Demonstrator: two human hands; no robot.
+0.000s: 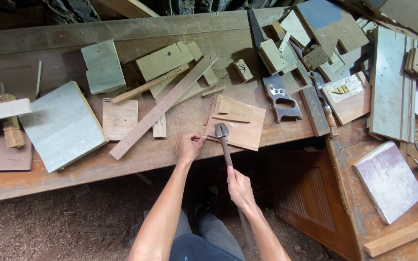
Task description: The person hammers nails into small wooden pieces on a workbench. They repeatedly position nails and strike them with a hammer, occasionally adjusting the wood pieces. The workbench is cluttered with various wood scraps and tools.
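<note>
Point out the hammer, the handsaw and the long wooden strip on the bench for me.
hammer (pixel 221 130), head view, on its metal head.
handsaw (pixel 281 99), head view, on its dark handle.
long wooden strip (pixel 163 107), head view, at mid-length of the diagonal strip.

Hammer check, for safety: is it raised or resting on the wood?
Resting: the hammer head sits on the small board; right hand holds its handle.

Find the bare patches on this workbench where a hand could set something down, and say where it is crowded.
Bare wood runs along the long brown wooden workbench front edge, between the pale grey square board and the left hand. Another strip lies along the back, behind the green-grey notched block. The right end, around the grey-handled handsaw, is crowded with offcuts.
</note>
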